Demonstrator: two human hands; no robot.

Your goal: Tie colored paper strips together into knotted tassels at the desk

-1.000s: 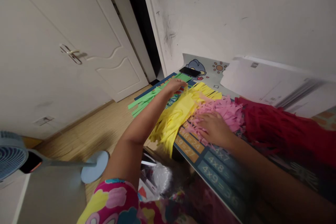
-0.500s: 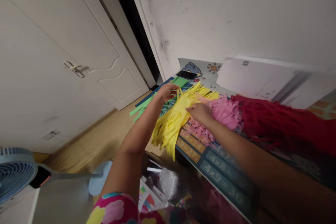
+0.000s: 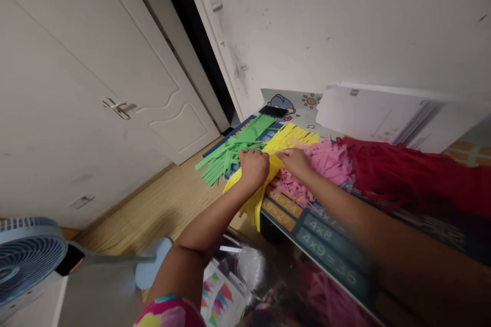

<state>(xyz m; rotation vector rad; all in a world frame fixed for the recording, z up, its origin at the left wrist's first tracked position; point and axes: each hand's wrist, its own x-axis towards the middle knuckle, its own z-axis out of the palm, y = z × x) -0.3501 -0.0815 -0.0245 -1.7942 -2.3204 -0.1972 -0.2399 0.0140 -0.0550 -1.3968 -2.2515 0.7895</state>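
Note:
A yellow fringed paper tassel (image 3: 294,136) lies across the table, its cut strips spreading at both ends and hanging over the near edge. My left hand (image 3: 254,167) is closed over the middle of it, fingers curled down onto the paper. Close beside, my right hand (image 3: 294,160) pinches the same yellow paper with thumb and forefinger. Green fringed paper (image 3: 233,149) lies just left of my left hand. Under and beside my right hand is a heap of pink paper strips (image 3: 330,163). Farther right sits a long bundle of red fringed paper (image 3: 395,171).
The table mat (image 3: 330,250) is printed with multiplication sums. A black phone (image 3: 273,111) lies at the back, near a white box (image 3: 368,112) by the wall. Plastic packaging (image 3: 249,265) is below the table's near edge. A blue fan (image 3: 30,255) stands at lower left.
My left hand has come down and toward me, from the far left edge of the yellow paper to its middle, uncovering more green paper. My right hand still pinches in nearly the same place.

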